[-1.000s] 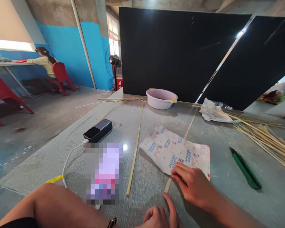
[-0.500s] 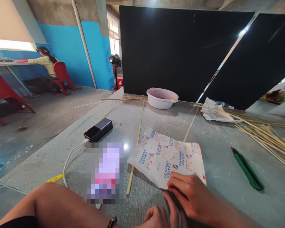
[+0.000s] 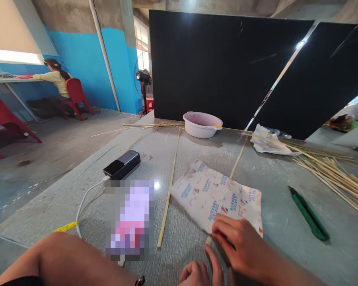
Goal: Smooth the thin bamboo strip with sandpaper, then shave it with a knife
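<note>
A sheet of sandpaper point(image 3: 209, 190), its pale printed backing up, lies slanted across a thin bamboo strip point(image 3: 238, 159). My right hand point(image 3: 238, 242) is closed on the sheet's near edge, fingers bent over it. Just below the sheet, a short piece of the strip shows by the fingertips. My left hand point(image 3: 197, 273) rests low at the bottom edge, partly cut off. Its fingers are curled, one reaching up beside the strip; whatever they grip is hidden. Another bamboo strip point(image 3: 168, 198) lies to the left of the sheet.
A green utility knife point(image 3: 308, 214) lies on the right, near a bundle of bamboo strips point(image 3: 334, 171). A power bank point(image 3: 122, 165), its white cable and a blurred phone point(image 3: 134, 218) are on the left. A white basin point(image 3: 203, 126) stands farther back. A person sits far left.
The sandpaper has swung slightly, its left corner shifting right and up. A bit of bamboo strip now shows below its near edge. Both hands stay nearly in place.
</note>
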### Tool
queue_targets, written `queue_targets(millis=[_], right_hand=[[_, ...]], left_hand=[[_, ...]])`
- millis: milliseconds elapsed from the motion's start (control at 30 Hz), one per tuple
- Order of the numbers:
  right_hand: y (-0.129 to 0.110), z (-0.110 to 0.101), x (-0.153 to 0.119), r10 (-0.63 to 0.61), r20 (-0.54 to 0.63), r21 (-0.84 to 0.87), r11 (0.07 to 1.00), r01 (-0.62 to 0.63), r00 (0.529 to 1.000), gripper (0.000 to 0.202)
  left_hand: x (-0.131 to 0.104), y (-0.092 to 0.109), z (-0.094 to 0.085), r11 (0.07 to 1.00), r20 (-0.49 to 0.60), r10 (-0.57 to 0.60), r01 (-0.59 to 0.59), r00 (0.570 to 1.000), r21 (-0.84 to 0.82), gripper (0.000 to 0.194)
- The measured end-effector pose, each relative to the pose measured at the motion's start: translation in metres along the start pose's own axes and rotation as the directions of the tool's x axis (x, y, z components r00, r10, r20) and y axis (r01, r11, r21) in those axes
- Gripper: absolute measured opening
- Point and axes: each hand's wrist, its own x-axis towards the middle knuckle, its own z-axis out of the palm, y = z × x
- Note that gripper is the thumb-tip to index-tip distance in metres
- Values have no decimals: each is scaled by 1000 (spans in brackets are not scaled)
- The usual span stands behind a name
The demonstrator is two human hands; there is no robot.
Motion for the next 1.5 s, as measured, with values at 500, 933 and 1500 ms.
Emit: queue_targets(millis=[500, 933, 1500], right_hand=[[0, 0, 1, 43, -48, 18, 999, -42, 998, 28], [-4, 2, 2, -33, -5, 80, 996, 33, 999, 23], [-5, 5, 1, -63, -63, -7, 998, 63, 996, 29]], left_hand=[[0, 2, 0, 893, -88, -367, 325, 926, -310, 34], [-1, 2, 0, 924, -115, -346, 316, 931, -215, 30], [1, 6, 1, 930, -125, -289, 247, 949, -274, 31]])
